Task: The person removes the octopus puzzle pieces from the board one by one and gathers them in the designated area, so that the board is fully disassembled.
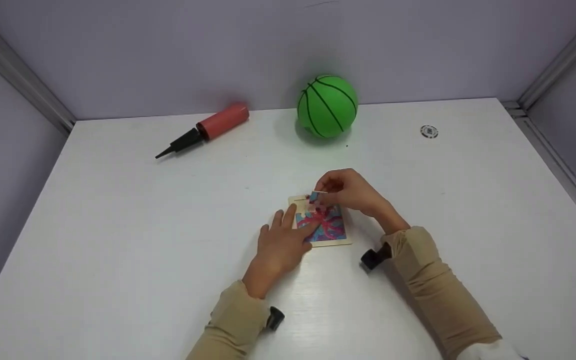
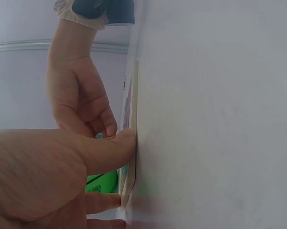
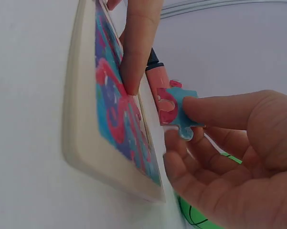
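Note:
A small jigsaw puzzle (image 1: 329, 231) in a pale wooden frame lies on the table, its lower part filled with a pink and blue picture. My right hand (image 1: 350, 192) pinches a blue and pink puzzle piece (image 3: 181, 107) between thumb and fingers, just above the board's upper part. My left hand (image 1: 282, 246) rests on the board's left side with its fingers spread. Its index finger (image 3: 136, 57) presses on the pink picture, and the left thumb (image 2: 112, 150) lies at the board's near edge.
A green ball (image 1: 327, 106) with black lines stands at the back of the white table (image 1: 143, 240). To its left lies a red and black hand pump (image 1: 223, 121). A black and white round chip (image 1: 429, 131) lies at the back right. Walls border the table's back and sides.

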Available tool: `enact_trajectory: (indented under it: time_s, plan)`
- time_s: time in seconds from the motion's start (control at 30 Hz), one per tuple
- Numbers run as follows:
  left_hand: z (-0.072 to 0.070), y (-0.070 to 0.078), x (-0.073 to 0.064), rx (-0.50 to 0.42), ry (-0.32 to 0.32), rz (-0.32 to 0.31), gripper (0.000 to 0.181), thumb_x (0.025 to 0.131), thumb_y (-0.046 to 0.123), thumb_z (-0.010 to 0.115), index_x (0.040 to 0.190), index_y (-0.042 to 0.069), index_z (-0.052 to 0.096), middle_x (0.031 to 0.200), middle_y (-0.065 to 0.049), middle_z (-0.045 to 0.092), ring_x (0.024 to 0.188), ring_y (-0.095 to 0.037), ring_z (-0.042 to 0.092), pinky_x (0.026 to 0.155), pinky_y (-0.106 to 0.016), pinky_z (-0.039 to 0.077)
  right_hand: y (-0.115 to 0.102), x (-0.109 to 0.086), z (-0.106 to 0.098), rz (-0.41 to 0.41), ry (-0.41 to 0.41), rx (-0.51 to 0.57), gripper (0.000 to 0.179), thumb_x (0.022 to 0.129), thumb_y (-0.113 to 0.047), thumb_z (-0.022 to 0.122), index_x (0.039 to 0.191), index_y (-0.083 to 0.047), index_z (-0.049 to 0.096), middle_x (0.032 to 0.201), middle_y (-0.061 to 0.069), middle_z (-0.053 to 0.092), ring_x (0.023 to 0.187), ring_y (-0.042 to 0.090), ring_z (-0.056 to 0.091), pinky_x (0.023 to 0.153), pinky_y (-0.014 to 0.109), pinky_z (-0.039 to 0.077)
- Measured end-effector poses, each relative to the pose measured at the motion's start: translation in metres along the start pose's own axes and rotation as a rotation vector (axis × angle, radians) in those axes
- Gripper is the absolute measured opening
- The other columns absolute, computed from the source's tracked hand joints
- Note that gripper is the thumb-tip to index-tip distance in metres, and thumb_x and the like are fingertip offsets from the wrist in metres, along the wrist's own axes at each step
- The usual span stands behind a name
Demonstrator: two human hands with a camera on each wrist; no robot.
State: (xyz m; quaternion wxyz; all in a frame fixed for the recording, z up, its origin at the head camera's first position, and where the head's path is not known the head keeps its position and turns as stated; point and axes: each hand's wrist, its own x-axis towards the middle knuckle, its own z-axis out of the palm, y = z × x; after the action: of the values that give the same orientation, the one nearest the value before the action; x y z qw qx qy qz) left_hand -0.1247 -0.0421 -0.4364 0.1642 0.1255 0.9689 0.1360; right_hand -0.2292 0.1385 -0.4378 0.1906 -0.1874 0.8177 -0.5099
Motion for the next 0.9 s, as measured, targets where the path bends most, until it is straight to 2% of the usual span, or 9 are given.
enact_trajectory:
  time_s: [0.17,0.37,0.53,0.67,0.8,0.9]
  plan:
    - [0.000,0.000,0.000,-0.019,0.004,0.001,0.048,0.096,0.034,0.057,0.143,0.031,0.047,0.157,-0.013,0.020,0.141,-0.039,0.020,0.105,-0.059,0.028,-0.001,-0.002,-0.005,-0.009,0.022,0.159,0.015,0.087,-0.004,0.066,0.100,0.004,0.065,0.087,0.008,0.064,0.077,0.019,0.062,0.074,0.030,0.054]
    - [0.000,0.000,0.000,-0.019,0.020,0.008,0.048,0.096,0.033,0.058,0.142,0.031,0.048,0.157,-0.014,0.021,0.141,-0.039,0.022,0.104,-0.059,0.029,-0.004,-0.004,-0.009,-0.006,0.063,0.215,0.016,0.088,-0.006,0.065,0.100,0.004,0.064,0.089,0.010,0.064,0.078,0.023,0.065,0.077,0.037,0.055]
    - [0.001,0.001,0.001,-0.032,0.016,0.005,0.049,0.096,0.033,0.058,0.143,0.032,0.046,0.157,-0.014,0.020,0.141,-0.038,0.021,0.105,-0.059,0.028,-0.006,-0.009,-0.017,-0.025,0.096,0.166,0.018,0.088,-0.008,0.067,0.102,0.002,0.068,0.093,0.011,0.066,0.081,0.031,0.065,0.076,0.037,0.055]
    - [0.001,0.001,0.000,-0.034,0.018,0.002,0.049,0.095,0.032,0.058,0.143,0.032,0.047,0.157,-0.014,0.021,0.141,-0.039,0.022,0.105,-0.059,0.028,-0.005,-0.015,-0.026,-0.031,0.134,0.100,0.019,0.089,-0.012,0.067,0.105,-0.002,0.070,0.095,0.011,0.068,0.079,0.025,0.064,0.071,0.031,0.054]
    - [0.001,0.001,-0.001,-0.034,0.021,0.000,0.049,0.095,0.032,0.059,0.143,0.031,0.047,0.156,-0.014,0.021,0.141,-0.039,0.022,0.105,-0.059,0.028,0.000,-0.021,-0.037,-0.015,0.157,0.064,0.019,0.090,-0.013,0.066,0.106,-0.003,0.070,0.095,0.014,0.070,0.074,0.022,0.060,0.066,0.032,0.050]
    - [0.001,0.001,-0.001,-0.037,0.020,-0.001,0.048,0.096,0.032,0.058,0.143,0.031,0.048,0.157,-0.014,0.021,0.141,-0.039,0.021,0.105,-0.059,0.028,0.006,-0.024,-0.045,0.003,0.165,0.086,0.021,0.091,-0.012,0.065,0.107,0.000,0.068,0.095,0.016,0.069,0.076,0.027,0.061,0.072,0.034,0.053]
